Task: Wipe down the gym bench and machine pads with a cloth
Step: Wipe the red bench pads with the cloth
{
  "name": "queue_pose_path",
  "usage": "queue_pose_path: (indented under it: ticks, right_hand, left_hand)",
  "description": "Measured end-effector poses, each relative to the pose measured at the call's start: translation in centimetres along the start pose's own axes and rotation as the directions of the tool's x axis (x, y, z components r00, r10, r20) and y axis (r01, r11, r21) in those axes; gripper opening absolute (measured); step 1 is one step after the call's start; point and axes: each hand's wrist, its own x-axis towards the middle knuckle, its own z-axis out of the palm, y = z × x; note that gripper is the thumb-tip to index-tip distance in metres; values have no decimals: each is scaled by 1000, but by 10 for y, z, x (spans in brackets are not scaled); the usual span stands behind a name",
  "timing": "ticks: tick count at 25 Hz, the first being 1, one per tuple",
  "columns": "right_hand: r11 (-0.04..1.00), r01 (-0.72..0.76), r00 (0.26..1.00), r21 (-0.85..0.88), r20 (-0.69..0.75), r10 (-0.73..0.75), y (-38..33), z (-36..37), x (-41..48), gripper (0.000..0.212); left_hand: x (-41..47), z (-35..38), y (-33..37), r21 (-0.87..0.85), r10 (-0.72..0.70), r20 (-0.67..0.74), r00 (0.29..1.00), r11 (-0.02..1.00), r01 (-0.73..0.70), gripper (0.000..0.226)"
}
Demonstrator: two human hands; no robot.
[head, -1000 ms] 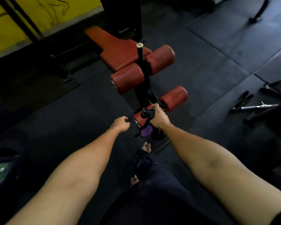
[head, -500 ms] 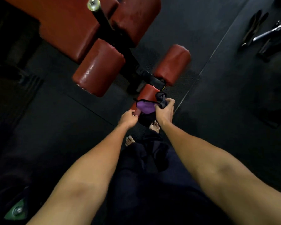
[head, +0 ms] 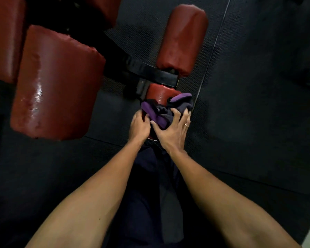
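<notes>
1. Right hand (head: pixel 172 133): fingers spread and bent down into the cloth (head: pixel 161 111), bunching and gripping it; a ring (head: pixel 186 124) shows on one finger.
2. Cloth: purple and dark, crumpled over the near end of the low roller pad (head: pixel 159 93), under my right hand.
3. Left hand (head: pixel 139 127): fingers curled at the pad's left side, fingertips meeting the cloth's purple edge (I cannot tell whether they grip pad or cloth).
4. Far roller pad (head: pixel 183 40): red, across the black frame bar (head: pixel 150 70) from the low one.
5. Large roller pad (head: pixel 55 83): red, glossy, left of frame, nearest the camera.
6. Rubber floor (head: pixel 258 86): dark, textured, beneath everything.
</notes>
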Motion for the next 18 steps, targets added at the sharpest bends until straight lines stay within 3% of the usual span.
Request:
queue_pose_path:
  ticks: [4, 12, 15, 18]
  right_hand:
    - [998, 59, 995, 18, -81, -58, -1, 18, 17, 82]
    - [949, 7, 947, 314, -307, 94, 2, 21, 42, 54]
    - [950, -67, 953, 304, -262, 151, 30, 35, -14, 50]
    - [968, -22, 981, 250, -180, 68, 22, 47, -51, 57]
  left_hand:
    - [16, 7, -10, -120, 26, -6, 1000, 992, -27, 45]
    - [39, 16, -22, -252, 2, 62, 998, 968, 13, 50]
    - [41, 17, -24, -272, -33, 99, 995, 961, 59, 52]
    - [38, 25, -24, -298, -47, 79, 996, 952, 68, 54]
